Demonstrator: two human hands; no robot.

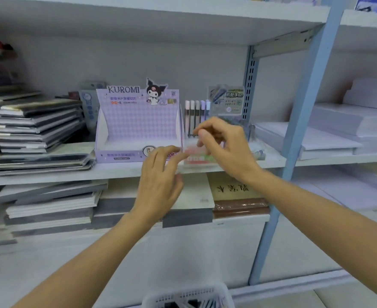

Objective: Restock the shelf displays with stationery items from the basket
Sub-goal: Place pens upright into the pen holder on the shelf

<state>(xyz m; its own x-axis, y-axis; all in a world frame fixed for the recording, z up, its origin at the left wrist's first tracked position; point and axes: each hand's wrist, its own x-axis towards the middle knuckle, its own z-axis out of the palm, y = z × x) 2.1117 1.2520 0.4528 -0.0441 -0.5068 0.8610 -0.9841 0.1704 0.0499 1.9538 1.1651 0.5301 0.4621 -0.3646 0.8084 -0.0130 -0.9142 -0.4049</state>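
A clear display box (197, 160) with pink and green items stands on the middle shelf (272, 162), right of an empty purple Kuromi display box (136, 123). My left hand (160, 181) is spread at the clear box's left end, its fingertips against the box. Above the clear box, my right hand (224, 145) has its thumb and forefinger pinched together; blur hides whether anything thin is between them. Behind it, several pens (196, 112) stand upright in a holder. A white plastic basket (187, 296) with stationery sits at the bottom edge of the view.
Stacks of dark notebooks (34, 125) lie left of the Kuromi box. White paper reams (338, 130) fill the right bay past a blue upright post (303, 121). A packaged lead set (226, 100) leans behind the pens. More notebooks (54, 203) fill the shelf below.
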